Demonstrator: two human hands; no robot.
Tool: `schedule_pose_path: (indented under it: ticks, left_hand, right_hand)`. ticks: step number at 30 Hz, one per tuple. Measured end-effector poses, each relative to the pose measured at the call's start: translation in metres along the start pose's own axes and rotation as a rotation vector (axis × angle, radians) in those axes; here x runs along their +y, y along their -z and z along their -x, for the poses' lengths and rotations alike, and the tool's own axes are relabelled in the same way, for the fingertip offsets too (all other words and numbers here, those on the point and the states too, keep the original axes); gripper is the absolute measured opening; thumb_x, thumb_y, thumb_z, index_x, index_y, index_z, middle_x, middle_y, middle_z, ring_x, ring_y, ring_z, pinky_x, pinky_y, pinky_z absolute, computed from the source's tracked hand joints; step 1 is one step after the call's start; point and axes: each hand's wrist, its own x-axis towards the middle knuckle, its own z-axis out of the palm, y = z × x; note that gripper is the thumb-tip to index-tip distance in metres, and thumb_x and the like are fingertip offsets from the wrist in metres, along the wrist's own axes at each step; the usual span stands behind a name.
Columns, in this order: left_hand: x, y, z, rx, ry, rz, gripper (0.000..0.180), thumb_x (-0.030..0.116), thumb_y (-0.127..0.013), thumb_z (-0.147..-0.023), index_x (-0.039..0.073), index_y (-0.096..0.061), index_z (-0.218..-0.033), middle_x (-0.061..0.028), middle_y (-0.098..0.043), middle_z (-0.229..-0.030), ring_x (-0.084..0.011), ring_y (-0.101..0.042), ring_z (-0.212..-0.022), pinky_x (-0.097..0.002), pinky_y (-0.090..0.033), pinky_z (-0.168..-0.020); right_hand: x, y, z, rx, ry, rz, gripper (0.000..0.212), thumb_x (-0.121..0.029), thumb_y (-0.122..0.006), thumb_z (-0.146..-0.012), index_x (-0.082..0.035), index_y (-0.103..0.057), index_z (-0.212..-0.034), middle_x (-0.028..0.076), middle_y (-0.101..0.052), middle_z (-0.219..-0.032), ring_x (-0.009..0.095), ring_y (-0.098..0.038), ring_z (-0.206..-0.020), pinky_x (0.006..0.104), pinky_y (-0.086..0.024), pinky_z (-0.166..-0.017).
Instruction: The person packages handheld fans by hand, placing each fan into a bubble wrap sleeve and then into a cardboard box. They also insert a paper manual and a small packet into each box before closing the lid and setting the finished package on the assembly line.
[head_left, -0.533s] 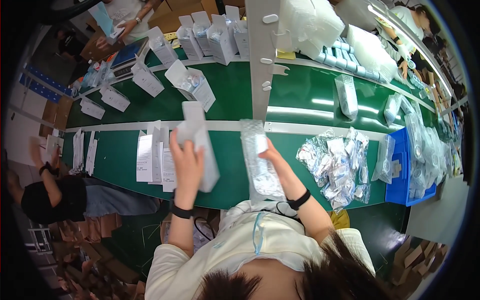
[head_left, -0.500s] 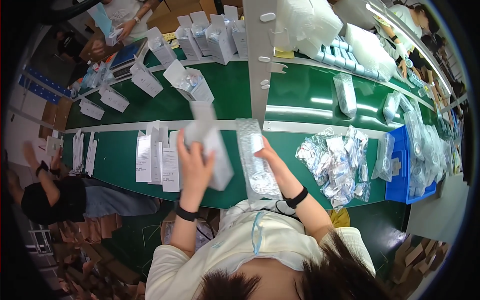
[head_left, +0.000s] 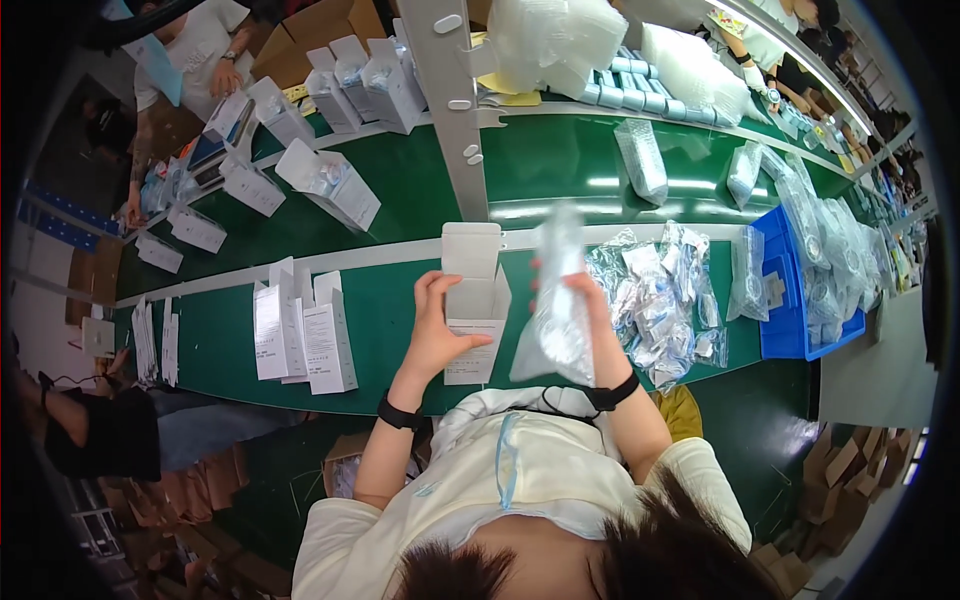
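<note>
My left hand (head_left: 438,325) grips a white carton (head_left: 472,355) by its left side, thumb across the printed front. The carton's tall flap (head_left: 470,245) is raised and its top is open; how much is inside I cannot see. In my right hand (head_left: 590,315) is a clear bubble-wrap pouch (head_left: 556,335), held tilted just right of the carton and apart from it. Motion blurs the pouch's upper end, and what lies inside it is unclear. Beyond my right hand is a pile of small clear bags (head_left: 665,305) with white and blue contents.
Several white cartons (head_left: 305,335) stand on the green table at left, near folded flat cartons (head_left: 150,340). A blue bin (head_left: 785,300) of wrapped pouches is at right. Behind, a metal post (head_left: 450,110) rises beside open filled cartons (head_left: 335,185). Another person's hand (head_left: 225,78) shows at far left.
The carton, blurred and tilted before, now stands upright with its printed front toward me. The pouch has tilted, its lower end swinging toward my right wrist. The whole view has shifted.
</note>
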Motion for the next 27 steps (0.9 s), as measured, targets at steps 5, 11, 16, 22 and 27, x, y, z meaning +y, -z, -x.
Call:
schedule_pose_path:
  ticks: [5, 11, 16, 22, 27]
  left_hand:
    - [0.003, -0.037, -0.001, 0.043, -0.031, -0.157, 0.086, 0.01, -0.082, -0.044, 0.013, -0.034, -0.115, -0.0184, -0.034, -0.119, -0.0367, -0.034, -0.111, -0.0433, -0.034, -0.091]
    - [0.002, -0.053, -0.001, 0.22, -0.2, -0.279, 0.082, 0.01, -0.082, -0.046, 0.012, -0.031, -0.109, -0.0206, -0.034, -0.118, -0.0392, -0.037, -0.107, -0.0444, -0.035, -0.088]
    - [-0.005, -0.06, -0.015, 0.302, -0.415, -0.206, 0.081, 0.009, -0.082, -0.048, 0.011, -0.026, -0.107, -0.023, -0.033, -0.119, -0.0394, -0.036, -0.109, -0.045, -0.035, -0.089]
    - [-0.053, -0.057, -0.005, 0.386, -0.133, -0.025, 0.081, 0.008, -0.081, -0.052, 0.012, -0.022, -0.107, -0.0242, -0.023, -0.127, -0.0363, -0.032, -0.116, -0.0435, -0.031, -0.094]
    - [-0.053, -0.059, 0.016, 0.332, -0.042, -0.063, 0.081, 0.009, -0.081, -0.054, 0.012, -0.021, -0.109, -0.0246, -0.016, -0.13, -0.0344, -0.028, -0.12, -0.0418, -0.027, -0.098]
  right_hand:
    - [-0.022, -0.048, -0.004, 0.314, 0.622, -0.15, 0.061, -0.011, -0.059, -0.073, -0.004, -0.026, -0.124, 0.009, -0.045, -0.11, 0.02, -0.047, -0.1, 0.0334, -0.04, -0.085]
    - [0.006, -0.031, -0.034, 0.543, 1.085, 0.707, 0.067, -0.011, -0.066, -0.071, -0.007, -0.025, -0.124, 0.011, -0.042, -0.114, 0.025, -0.036, -0.112, 0.0375, -0.033, -0.093]
    - [-0.02, -0.04, -0.012, 0.015, 1.013, 1.644, 0.038, -0.02, -0.065, -0.071, -0.011, -0.053, -0.105, 0.012, -0.043, -0.116, 0.029, -0.035, -0.114, 0.0391, -0.03, -0.095]
    - [-0.068, 0.087, -0.057, 0.473, 0.919, 1.423, 0.035, -0.022, -0.064, -0.07, -0.017, -0.058, -0.104, 0.014, -0.042, -0.12, 0.038, -0.031, -0.116, 0.047, -0.028, -0.095]
    - [-0.122, 0.176, -0.135, 1.115, 0.624, 1.878, 0.054, -0.027, -0.069, -0.062, -0.02, -0.051, -0.113, 0.016, -0.04, -0.119, 0.042, -0.037, -0.107, 0.0454, -0.037, -0.088]
